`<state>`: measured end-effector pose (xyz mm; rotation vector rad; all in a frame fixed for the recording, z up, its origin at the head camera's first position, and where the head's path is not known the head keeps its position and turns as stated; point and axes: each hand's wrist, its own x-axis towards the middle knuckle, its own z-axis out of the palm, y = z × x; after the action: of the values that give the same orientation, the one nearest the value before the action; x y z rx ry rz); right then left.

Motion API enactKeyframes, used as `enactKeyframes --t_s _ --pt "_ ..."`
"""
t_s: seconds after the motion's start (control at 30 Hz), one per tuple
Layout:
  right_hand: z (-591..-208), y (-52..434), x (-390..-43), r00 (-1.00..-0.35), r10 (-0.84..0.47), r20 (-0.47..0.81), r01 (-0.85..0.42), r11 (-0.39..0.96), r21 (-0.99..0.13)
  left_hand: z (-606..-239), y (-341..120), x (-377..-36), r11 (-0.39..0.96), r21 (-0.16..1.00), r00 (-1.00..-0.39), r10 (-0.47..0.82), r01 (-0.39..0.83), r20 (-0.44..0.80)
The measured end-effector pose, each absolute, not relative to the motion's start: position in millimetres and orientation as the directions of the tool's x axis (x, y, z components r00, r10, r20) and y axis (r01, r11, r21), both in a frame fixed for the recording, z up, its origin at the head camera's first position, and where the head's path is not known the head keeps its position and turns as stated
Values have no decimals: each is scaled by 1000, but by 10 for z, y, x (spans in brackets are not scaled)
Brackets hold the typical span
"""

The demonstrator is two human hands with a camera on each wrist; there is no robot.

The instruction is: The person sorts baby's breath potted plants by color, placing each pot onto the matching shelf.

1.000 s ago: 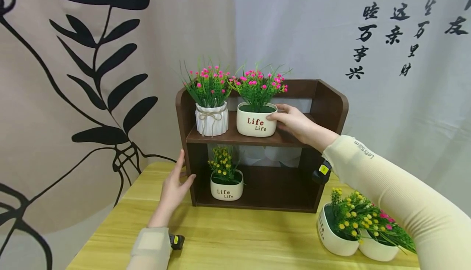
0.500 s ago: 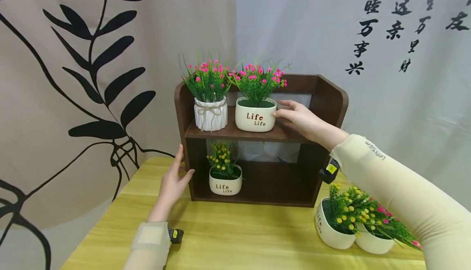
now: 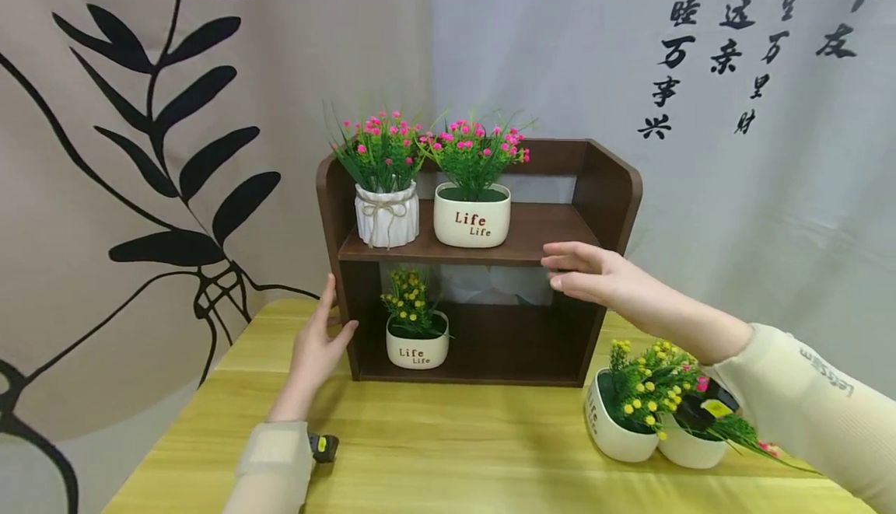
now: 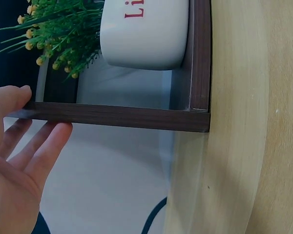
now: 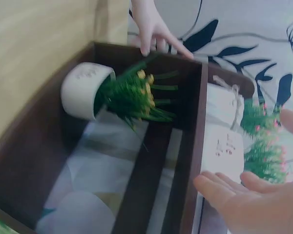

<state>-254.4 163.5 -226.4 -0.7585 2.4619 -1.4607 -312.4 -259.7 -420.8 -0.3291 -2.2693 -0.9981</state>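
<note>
A dark brown two-tier shelf (image 3: 476,380) stands on the wooden table. My left hand (image 3: 315,351) holds its left side panel, thumb on the inner side and fingertips against the outer face, as the left wrist view shows. On the upper tier, a white ribbed pot (image 3: 387,217) tied with twine and a cream "Life" pot (image 3: 472,222), both with pink flowers, stand side by side. Below, another "Life" pot (image 3: 418,349) bears yellow flowers. My right hand (image 3: 609,277), fingers extended and holding nothing, hovers before the shelf's right side, apart from the pots.
Right of the shelf, a yellow-flowered pot (image 3: 623,424) stands on the table (image 3: 434,452), against a second white pot (image 3: 689,444) with pink flowers, partly behind the right wrist's camera. A printed cloth (image 3: 532,47) hangs behind.
My right hand has let go of the cream pink-flowered pot and moved right and down. That pot stays on the upper tier. The left hand keeps its place at the side panel.
</note>
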Motion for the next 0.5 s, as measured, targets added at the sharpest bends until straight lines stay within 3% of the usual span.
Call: enactKeyframes --t_s 0.2,0.5 --pt "-2500 1736 -2173 -808 -588 39 -317 377 -870 -4193 -2621 -3115 679 576 -768 -30 454 640" --pt "-3105 1812 -1815 -751 -659 -38 -171 250 -953 -4197 -2586 -3124 675 574 -767 -17 465 641"
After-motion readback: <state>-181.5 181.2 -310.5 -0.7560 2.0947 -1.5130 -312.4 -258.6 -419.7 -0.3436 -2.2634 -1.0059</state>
